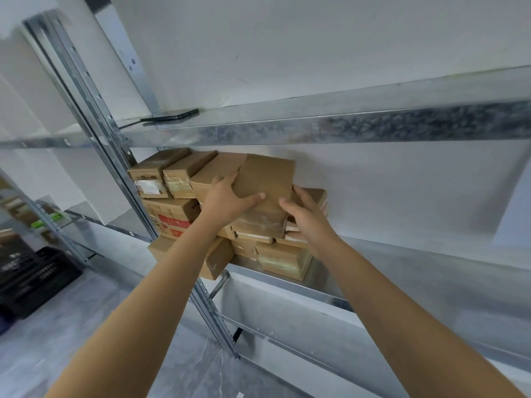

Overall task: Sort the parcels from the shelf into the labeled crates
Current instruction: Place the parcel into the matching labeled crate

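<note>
This looks like the pick-up step: the left hand [227,202] and right hand [307,216] both grip the top parcel [267,179], which sits tilted on the stack [172,214] at the shelf's [316,295] left end. The next move probably calls for drawing it outward and down, under the upper shelf beam [316,130] close overhead and past the upright post [117,168]. There is open room right of the stack, and a black crate [34,271] stands on the floor, lower left.

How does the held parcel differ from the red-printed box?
The held parcel is plain brown; the red-printed box has red print on its front. The parcel sits tilted atop the pile, gripped by the left hand and right hand; the box lies flat lower down, untouched. Both are cardboard.
</note>
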